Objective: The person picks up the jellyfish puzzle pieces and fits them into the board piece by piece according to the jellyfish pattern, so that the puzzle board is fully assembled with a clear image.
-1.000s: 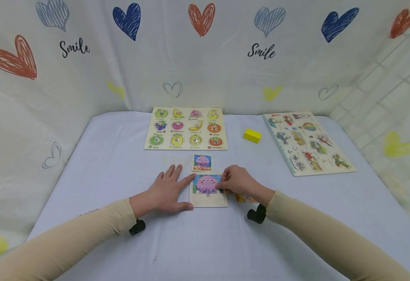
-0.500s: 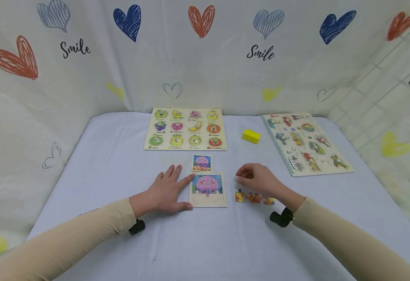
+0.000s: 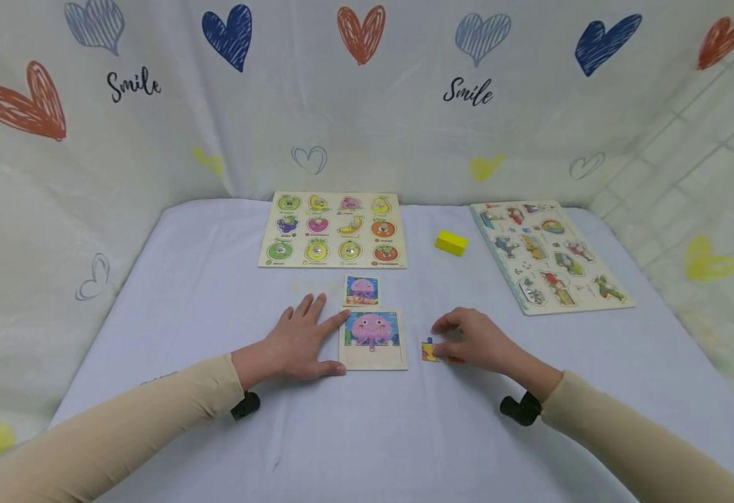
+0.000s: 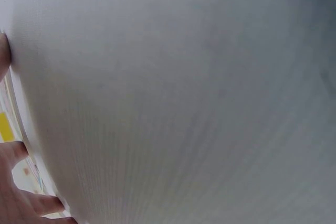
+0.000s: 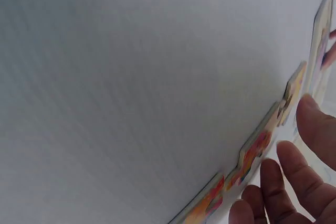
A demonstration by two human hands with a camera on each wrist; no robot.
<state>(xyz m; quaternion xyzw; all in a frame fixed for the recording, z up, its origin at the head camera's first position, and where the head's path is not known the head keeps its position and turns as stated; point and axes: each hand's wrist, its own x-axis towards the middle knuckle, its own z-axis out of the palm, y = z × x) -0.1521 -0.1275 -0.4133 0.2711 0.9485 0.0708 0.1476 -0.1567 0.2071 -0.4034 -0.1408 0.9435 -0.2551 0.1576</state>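
Observation:
My left hand (image 3: 294,346) lies with fingers spread on the cloth, index finger and thumb at the left edge of a wooden puzzle board (image 3: 373,358). The board's upper part shows a pink jellyfish; its lower strip is bare wood. Above it sits a small jellyfish picture card (image 3: 361,290). My right hand (image 3: 477,340) hovers over a row of loose jigsaw pieces, thumb and fingers apart. The leftmost jigsaw piece (image 3: 428,351) shows beside the thumb, while the hand covers most of the others. In the right wrist view, a red-orange jigsaw piece (image 5: 257,148) lies close beside the fingertips.
A fruit puzzle board (image 3: 333,230) lies at the back of the table. To its right are a yellow block (image 3: 451,242) and a tilted board with vehicle and toy pictures (image 3: 552,258). A white curtain with hearts hangs behind.
My right hand has left the jellyfish board's right edge and moved right, then come down toward the loose pieces. My left hand has stayed in place.

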